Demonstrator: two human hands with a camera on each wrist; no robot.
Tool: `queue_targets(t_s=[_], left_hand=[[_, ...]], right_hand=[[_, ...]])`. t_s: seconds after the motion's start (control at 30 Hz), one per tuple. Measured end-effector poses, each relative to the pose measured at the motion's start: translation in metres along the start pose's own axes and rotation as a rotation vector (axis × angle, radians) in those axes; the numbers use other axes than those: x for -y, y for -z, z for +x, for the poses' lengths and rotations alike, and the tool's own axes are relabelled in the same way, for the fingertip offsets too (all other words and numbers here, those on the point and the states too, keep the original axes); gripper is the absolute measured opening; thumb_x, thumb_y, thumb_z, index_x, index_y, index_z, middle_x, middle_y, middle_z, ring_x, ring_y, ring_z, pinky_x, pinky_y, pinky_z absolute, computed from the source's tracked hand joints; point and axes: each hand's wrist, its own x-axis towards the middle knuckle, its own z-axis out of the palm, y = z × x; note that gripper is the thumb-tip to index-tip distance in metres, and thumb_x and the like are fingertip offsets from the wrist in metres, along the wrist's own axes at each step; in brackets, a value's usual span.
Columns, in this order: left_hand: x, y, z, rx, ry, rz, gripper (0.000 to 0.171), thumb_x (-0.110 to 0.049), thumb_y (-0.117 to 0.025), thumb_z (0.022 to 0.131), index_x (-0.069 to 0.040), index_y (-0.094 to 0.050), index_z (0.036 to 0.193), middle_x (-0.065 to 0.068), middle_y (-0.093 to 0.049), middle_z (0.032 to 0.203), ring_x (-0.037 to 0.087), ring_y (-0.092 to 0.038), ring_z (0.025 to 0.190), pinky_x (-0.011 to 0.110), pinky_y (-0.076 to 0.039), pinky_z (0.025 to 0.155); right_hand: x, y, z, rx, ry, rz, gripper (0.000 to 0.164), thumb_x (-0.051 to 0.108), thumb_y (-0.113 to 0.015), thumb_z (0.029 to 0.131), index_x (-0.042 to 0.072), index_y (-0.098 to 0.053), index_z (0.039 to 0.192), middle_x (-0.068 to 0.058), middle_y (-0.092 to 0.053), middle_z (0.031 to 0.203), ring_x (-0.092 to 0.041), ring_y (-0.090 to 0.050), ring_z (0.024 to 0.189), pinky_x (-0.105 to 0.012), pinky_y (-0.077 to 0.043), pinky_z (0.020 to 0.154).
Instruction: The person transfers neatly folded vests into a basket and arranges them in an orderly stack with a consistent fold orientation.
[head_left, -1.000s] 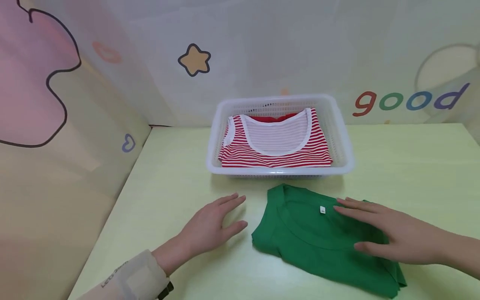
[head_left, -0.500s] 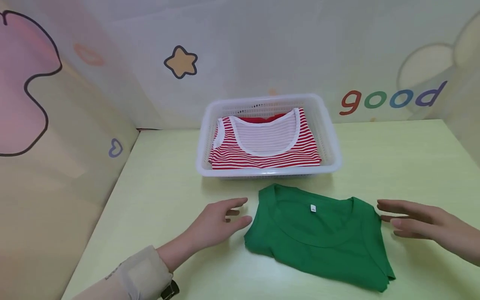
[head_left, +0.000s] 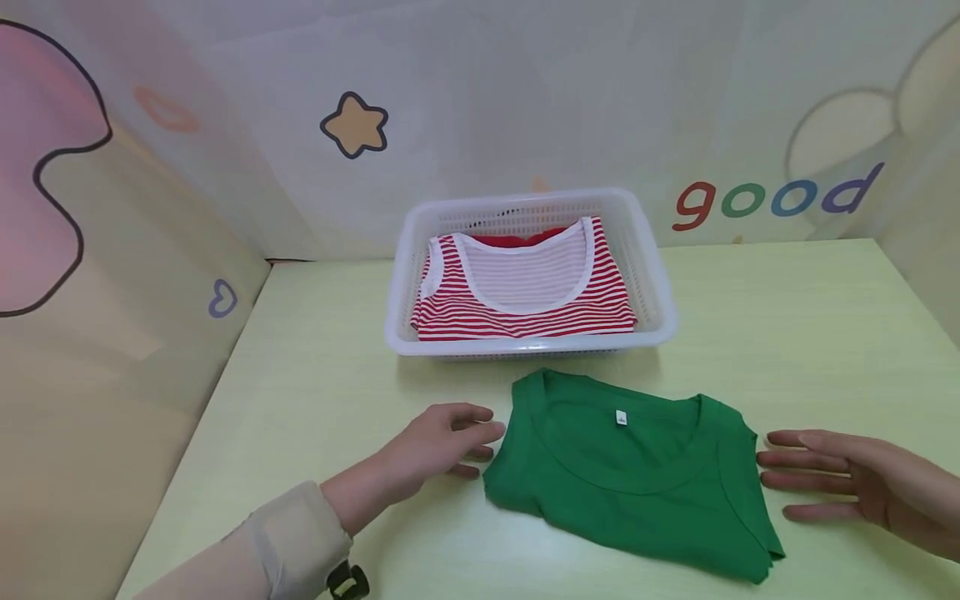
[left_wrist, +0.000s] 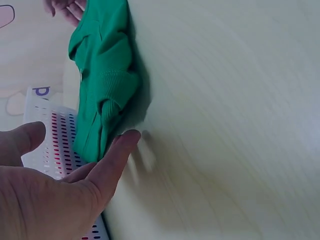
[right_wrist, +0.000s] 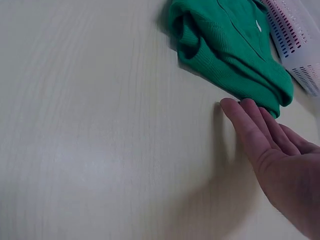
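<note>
A folded green top (head_left: 637, 483) with a small white neck label lies on the table, its neckline toward the basket. At its left edge is my left hand (head_left: 431, 450), fingers relaxed and holding nothing; the left wrist view shows the fingertips close beside the cloth (left_wrist: 105, 75). On the other side my right hand (head_left: 862, 483) has its fingers extended toward the top's right edge, palm facing inward. In the right wrist view the right hand's fingertips (right_wrist: 231, 106) are at the cloth's edge; whether they touch it I cannot tell.
Behind the green top stands a white plastic basket (head_left: 656, 317). Inside lies a folded red-and-white striped tank top (head_left: 525, 321), with red cloth (head_left: 517, 240) behind it. A printed backdrop (head_left: 525, 108) closes off the back and sides of the pale table (head_left: 315, 350).
My right hand has moved off the green top to its right side and turned palm inward. My left hand has come close to the left edge. The camera view has shifted slightly.
</note>
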Motion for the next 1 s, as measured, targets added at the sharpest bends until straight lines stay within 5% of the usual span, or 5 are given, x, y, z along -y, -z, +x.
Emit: queue_targets(t_s=[0.37, 0.53, 0.67, 0.83, 1.0], left_hand=[[0.001, -0.01, 0.005, 0.032, 0.025, -0.041, 0.054, -0.031, -0.068, 0.106, 0.006, -0.06, 0.144, 0.019, -0.07, 0.136, 0.031, -0.073, 0.117, 0.05, -0.065, 0.087], [0.002, -0.013, 0.008, 0.035, 0.031, -0.033, 0.054, -0.031, -0.069, 0.105, 0.005, -0.061, 0.144, 0.018, -0.069, 0.137, 0.03, -0.072, 0.117, 0.047, -0.064, 0.089], [0.003, -0.015, 0.01, 0.058, 0.051, -0.056, 0.055, -0.033, -0.069, 0.105, 0.005, -0.061, 0.144, 0.016, -0.071, 0.133, 0.026, -0.073, 0.111, 0.044, -0.064, 0.088], [0.006, -0.019, 0.013, 0.106, 0.076, -0.119, 0.052, -0.034, -0.069, 0.106, 0.005, -0.065, 0.139, 0.012, -0.075, 0.117, 0.02, -0.073, 0.097, 0.038, -0.065, 0.081], [0.012, -0.024, 0.014, 0.161, 0.097, -0.173, 0.044, -0.033, -0.068, 0.106, 0.004, -0.07, 0.13, 0.011, -0.078, 0.103, 0.018, -0.075, 0.09, 0.037, -0.066, 0.079]], right_hand=[[-0.008, -0.015, 0.01, -0.14, -0.055, -0.044, 0.053, 0.035, -0.029, 0.12, 0.004, -0.057, 0.153, -0.004, -0.066, 0.142, -0.016, -0.069, 0.121, -0.057, -0.055, 0.106], [-0.009, -0.022, 0.018, -0.179, -0.061, -0.13, 0.064, 0.037, -0.031, 0.119, -0.011, -0.032, 0.161, -0.009, -0.062, 0.148, -0.015, -0.067, 0.122, -0.054, -0.056, 0.105], [-0.012, -0.028, 0.024, -0.146, -0.038, -0.145, 0.061, 0.035, -0.03, 0.119, -0.007, -0.032, 0.163, -0.006, -0.06, 0.15, -0.014, -0.066, 0.125, -0.049, -0.057, 0.106], [-0.014, -0.04, 0.029, -0.076, -0.002, -0.117, 0.045, 0.03, -0.03, 0.119, 0.014, -0.056, 0.152, -0.001, -0.064, 0.147, -0.014, -0.066, 0.128, -0.042, -0.057, 0.107], [-0.018, -0.05, 0.035, -0.051, 0.007, -0.087, 0.042, 0.026, -0.032, 0.119, 0.016, -0.059, 0.149, 0.003, -0.067, 0.142, -0.015, -0.068, 0.126, -0.041, -0.058, 0.105]])
